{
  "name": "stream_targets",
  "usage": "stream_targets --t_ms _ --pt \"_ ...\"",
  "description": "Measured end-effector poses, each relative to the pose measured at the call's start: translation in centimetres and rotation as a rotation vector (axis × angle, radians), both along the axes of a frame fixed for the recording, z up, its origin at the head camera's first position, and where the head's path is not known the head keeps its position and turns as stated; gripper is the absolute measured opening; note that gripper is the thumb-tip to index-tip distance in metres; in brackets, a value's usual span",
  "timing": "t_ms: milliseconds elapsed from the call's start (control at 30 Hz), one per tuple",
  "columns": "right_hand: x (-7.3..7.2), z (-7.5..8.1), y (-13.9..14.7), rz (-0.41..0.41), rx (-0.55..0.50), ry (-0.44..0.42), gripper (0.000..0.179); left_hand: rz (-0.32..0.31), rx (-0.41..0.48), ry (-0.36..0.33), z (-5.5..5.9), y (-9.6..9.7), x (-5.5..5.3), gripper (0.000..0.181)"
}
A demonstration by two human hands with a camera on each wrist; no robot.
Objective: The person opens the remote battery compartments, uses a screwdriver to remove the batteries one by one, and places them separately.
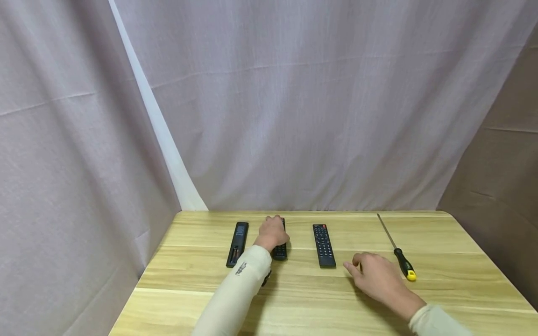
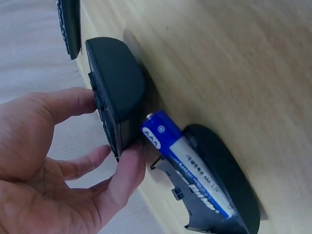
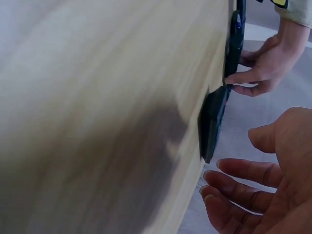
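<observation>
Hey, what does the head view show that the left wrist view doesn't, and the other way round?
Only the head view shows the right hand and the yellow-ended screwdriver. Only the left wrist view shows a blue battery marked AAA. Both show the wooden table, the curtain, the rightmost remote and the left hand holding the middle remote.

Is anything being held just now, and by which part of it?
Yes: the left hand grips the middle remote across its width, fingers at one long side, thumb by its button face. The right hand holds nothing.
</observation>
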State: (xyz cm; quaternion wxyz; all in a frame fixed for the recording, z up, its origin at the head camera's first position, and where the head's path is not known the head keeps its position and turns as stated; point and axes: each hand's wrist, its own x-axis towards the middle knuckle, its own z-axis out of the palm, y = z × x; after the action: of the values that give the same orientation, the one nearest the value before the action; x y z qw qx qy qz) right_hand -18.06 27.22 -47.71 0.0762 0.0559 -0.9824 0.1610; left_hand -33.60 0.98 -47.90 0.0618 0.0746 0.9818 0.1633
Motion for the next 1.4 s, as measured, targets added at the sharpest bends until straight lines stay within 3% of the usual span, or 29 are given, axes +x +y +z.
stream_targets --t_ms 200,433,767,1000,1233,1400 --pt "0.5 -0.6 -0.2 -0.008 -0.011 0.031 0.028 0.005 -0.002 -0.003 -0.2 -0.2 0.2 0.073" --pt "0.3 -0.5 -0.1 -0.014 -0.021 0.085 0.031 0.049 0.053 0.001 -0.5 -0.5 0.4 0.087" --pt "0.4 -0.7 -0.5 -0.02 -0.036 0.083 0.032 0.006 0.078 -0.015 -0.1 -1.1 1.1 0.084" --pt "0.5 -0.8 -0.6 -0.013 -0.035 0.108 0.033 0.008 0.277 -0.065 0.1 -2.5 1.6 0.096" --pt "0.3 -0.8 -0.6 -0.014 -0.038 0.126 0.036 -0.011 0.454 -0.099 0.7 -3.4 2.3 0.065" --pt "0.2 -0.6 -0.7 -0.014 -0.043 0.118 0.039 -0.005 0.541 -0.131 1.0 -3.9 2.8 0.059"
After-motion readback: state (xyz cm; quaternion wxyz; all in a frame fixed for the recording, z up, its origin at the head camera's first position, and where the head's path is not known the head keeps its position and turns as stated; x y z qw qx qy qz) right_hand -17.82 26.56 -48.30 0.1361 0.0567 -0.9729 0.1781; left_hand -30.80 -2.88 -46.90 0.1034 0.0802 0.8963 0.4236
